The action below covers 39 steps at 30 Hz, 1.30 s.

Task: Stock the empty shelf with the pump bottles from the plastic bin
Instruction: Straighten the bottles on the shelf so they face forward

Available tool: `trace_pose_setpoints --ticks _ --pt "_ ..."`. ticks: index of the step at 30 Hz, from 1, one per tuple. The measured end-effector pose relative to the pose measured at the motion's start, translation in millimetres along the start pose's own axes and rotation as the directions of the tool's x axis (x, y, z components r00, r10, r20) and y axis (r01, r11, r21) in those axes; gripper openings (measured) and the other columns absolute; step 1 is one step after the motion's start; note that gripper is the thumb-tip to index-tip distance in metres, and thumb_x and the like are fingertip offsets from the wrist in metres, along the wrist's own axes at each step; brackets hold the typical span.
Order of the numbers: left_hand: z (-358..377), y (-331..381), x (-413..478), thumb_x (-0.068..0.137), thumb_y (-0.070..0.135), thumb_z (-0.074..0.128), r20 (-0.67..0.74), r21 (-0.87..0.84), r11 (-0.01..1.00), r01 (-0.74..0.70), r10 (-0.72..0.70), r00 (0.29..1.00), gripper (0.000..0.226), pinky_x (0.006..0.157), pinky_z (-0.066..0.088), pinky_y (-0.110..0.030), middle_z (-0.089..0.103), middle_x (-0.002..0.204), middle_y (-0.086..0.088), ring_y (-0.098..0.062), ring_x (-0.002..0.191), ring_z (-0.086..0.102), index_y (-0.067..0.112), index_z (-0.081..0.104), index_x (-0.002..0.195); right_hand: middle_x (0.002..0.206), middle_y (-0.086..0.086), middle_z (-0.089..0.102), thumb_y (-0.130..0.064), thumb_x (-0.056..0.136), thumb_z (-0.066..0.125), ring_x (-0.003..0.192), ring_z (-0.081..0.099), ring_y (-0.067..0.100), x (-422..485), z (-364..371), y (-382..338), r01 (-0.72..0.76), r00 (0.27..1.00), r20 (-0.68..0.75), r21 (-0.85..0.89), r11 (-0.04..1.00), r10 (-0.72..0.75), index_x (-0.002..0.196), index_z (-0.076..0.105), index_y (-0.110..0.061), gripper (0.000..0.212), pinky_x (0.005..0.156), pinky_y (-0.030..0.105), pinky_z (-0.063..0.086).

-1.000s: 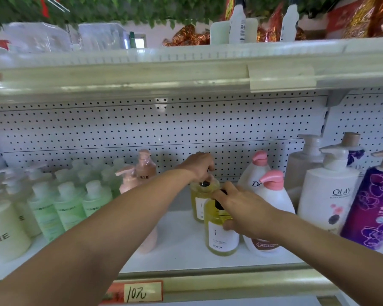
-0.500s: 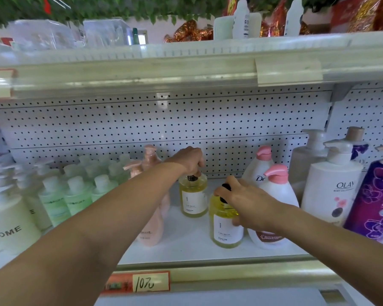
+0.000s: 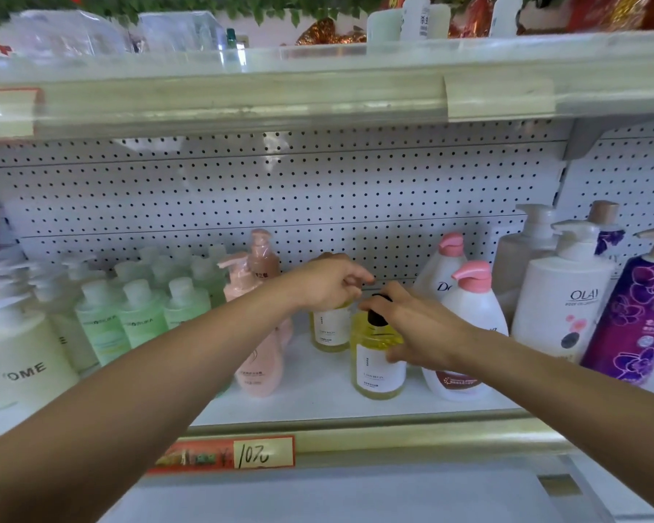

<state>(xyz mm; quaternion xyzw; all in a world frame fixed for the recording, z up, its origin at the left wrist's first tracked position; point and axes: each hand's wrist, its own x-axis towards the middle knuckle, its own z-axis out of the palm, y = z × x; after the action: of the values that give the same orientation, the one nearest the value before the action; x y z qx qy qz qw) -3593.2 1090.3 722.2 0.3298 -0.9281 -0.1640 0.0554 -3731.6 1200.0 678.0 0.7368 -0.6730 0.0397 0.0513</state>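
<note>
The shelf (image 3: 318, 405) is crowded. Cream bottles (image 3: 19, 364), cut off by the frame, fill its left end; a white Olay bottle (image 3: 567, 296) and a purple bottle (image 3: 635, 318) fill the right. Green bottles (image 3: 140, 318) and pink bottles (image 3: 259, 368) hem the middle gap on the left, pink-capped white bottles (image 3: 472, 303) on the right.

In the gap, the front yellow bottle (image 3: 378, 368) stands near the front edge, with the right hand (image 3: 420, 326) curled round its black pump. The rear yellow bottle (image 3: 331, 330) stands behind it. The left hand (image 3: 329, 283) hides its top, so whether it grips is unclear.
</note>
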Motion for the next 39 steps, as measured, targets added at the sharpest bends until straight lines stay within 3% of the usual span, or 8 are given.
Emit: trace_pose_setpoints --ticks 6,10,12,21,25,33,35,39 --pt "-3 -4 -21 0.098 0.014 0.052 -0.024 -0.057 0.997 0.059 -0.060 0.998 0.048 0.097 0.042 -0.024 0.066 0.125 0.000 -0.013 0.113 0.058 0.020 0.043 0.145 0.132 0.001 0.038 -0.021 0.076 0.077 0.120 0.044 0.021 5 18 -16 -0.008 0.984 -0.170 0.260 0.966 0.054 0.133 0.026 -0.023 0.076 0.079 0.035 0.043" --pt "2 -5 -30 0.094 0.018 0.062 0.012 -0.074 0.995 0.070 -0.069 0.998 0.049 0.102 0.045 -0.031 0.067 0.119 0.004 -0.013 0.112 0.060 0.021 0.050 0.142 0.141 0.000 0.038 -0.024 0.067 0.086 0.120 0.049 0.019 1 54 -11 -0.134 0.938 -0.169 0.625 0.769 0.301 0.143 0.024 -0.020 0.098 0.096 0.042 0.049" --pt "3 -4 -32 0.093 0.020 0.064 0.014 -0.066 0.996 0.057 -0.056 0.998 0.049 0.102 0.046 -0.033 0.066 0.120 0.002 -0.016 0.112 0.061 0.022 0.052 0.140 0.128 0.000 0.056 -0.020 0.068 0.085 0.112 0.058 0.017 -3 71 -11 -0.171 0.940 -0.079 0.733 0.658 0.332 0.137 0.035 -0.019 0.086 0.092 0.040 0.053" --pt "6 -14 -43 0.085 0.028 0.073 -0.258 0.006 0.998 0.066 -0.062 0.964 0.021 0.087 0.049 -0.028 0.070 0.099 0.004 -0.016 0.097 0.063 0.021 0.074 0.105 0.109 -0.008 0.060 -0.022 0.069 0.084 0.100 0.063 0.013 7 78 -34 -0.200 0.947 -0.011 0.760 0.619 0.320 0.122 0.043 -0.020 0.066 0.083 0.037 0.057" --pt "3 -17 -48 0.090 0.024 0.068 -0.287 0.064 0.993 0.097 -0.075 0.955 0.017 0.074 0.039 -0.023 0.065 0.095 0.004 -0.019 0.096 0.060 0.019 0.073 0.104 0.112 -0.005 0.058 -0.021 0.073 0.082 0.102 0.063 0.015 12 77 -43 -0.180 0.955 -0.013 0.765 0.618 0.295 0.128 0.040 -0.019 0.069 0.085 0.036 0.056" --pt "3 -17 -50 0.089 0.029 0.069 -0.313 0.074 0.993 0.088 -0.061 0.948 0.017 0.074 0.036 -0.024 0.064 0.093 0.002 -0.016 0.086 0.053 0.017 0.074 0.101 0.112 -0.009 0.055 -0.021 0.076 0.080 0.106 0.058 0.011 12 77 -47 -0.184 0.958 0.000 0.767 0.614 0.286 0.133 0.038 -0.020 0.071 0.080 0.022 0.050" --pt "5 -17 -50 0.087 0.031 0.071 -0.307 0.071 0.994 0.088 -0.062 0.950 0.021 0.074 0.037 -0.025 0.062 0.089 0.003 -0.020 0.093 0.060 0.018 0.072 0.104 0.114 -0.009 0.056 -0.022 0.075 0.080 0.107 0.056 0.008 13 79 -44 -0.198 0.955 0.014 0.771 0.605 0.296 0.134 0.038 -0.021 0.072 0.082 0.022 0.049" --pt "11 -18 -55 0.088 0.039 0.066 -0.250 0.095 0.989 0.116 -0.090 0.964 0.058 0.092 0.045 -0.035 0.065 0.117 -0.004 -0.027 0.112 0.058 0.023 0.045 0.139 0.123 -0.005 0.056 -0.023 0.078 0.078 0.109 0.055 0.010 9 83 -36 -0.219 0.944 0.013 0.772 0.597 0.330 0.139 0.038 -0.020 0.073 0.091 0.028 0.050"
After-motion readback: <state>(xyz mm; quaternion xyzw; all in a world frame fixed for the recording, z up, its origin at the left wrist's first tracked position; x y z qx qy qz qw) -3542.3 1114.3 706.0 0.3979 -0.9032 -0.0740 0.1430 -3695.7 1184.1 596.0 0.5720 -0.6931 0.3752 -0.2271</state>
